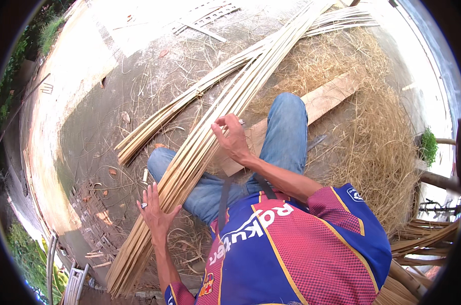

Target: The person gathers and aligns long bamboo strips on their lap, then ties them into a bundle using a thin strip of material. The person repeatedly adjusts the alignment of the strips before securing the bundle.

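Observation:
A long bundle of pale split bamboo strips (190, 157) lies slantwise across my left leg, from the lower left to the far top. My left hand (158, 216), with a ring on it, is over the lower part of the bundle, its fingers spread and holding nothing. At the bundle's right edge is my right hand (232, 138), fingers loosely bent and thumb apart. I see nothing gripped in it, though the palm side is hidden. A second bundle of strips (154, 124) rests on the ground to the left, partly under the first at the far end.
A wooden plank (332, 96) runs under my right leg. Fine shavings (363, 147) heap up on the right, with a blade-like piece (317, 141) beside my knee. Flat slats (205, 23) lie far ahead. More strips (429, 239) are at the lower right.

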Demonstrator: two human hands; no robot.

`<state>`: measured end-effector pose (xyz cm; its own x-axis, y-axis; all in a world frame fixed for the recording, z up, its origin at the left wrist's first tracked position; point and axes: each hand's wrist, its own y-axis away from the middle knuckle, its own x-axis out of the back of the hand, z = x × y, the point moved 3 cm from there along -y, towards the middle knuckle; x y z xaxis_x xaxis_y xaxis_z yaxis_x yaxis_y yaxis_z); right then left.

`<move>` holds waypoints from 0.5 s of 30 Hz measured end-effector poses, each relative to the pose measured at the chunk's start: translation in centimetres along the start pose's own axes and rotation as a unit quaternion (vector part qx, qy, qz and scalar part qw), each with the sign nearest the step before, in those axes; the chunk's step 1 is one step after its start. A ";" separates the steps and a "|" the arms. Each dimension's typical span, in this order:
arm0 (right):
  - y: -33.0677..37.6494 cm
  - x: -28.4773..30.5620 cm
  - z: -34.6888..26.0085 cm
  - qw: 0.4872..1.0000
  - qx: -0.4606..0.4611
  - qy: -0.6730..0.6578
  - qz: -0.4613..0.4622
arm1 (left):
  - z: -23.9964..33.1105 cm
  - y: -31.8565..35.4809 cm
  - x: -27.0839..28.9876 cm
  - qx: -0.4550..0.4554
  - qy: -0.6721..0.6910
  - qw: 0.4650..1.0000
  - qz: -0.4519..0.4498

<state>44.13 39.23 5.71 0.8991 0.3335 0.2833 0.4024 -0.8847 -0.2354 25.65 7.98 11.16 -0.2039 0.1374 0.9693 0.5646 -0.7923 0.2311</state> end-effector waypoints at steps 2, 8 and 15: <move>0.3 2.3 3.1 0.983 -0.169 -0.049 0.047 | -0.1 -0.1 -0.2 0.019 0.043 0.998 -0.033; 2.1 1.4 8.7 0.910 -0.382 -0.160 0.001 | -0.6 -1.3 0.3 -0.016 0.089 0.994 -0.058; 2.2 1.9 8.1 0.904 -0.375 -0.204 -0.023 | -0.4 -1.1 0.7 0.008 0.106 0.989 -0.101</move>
<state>48.17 40.56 -1.81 0.9347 0.3324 -0.1260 0.3486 -0.7879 0.5076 24.56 8.70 11.57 -0.4767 0.1628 0.8639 0.5077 -0.7512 0.4217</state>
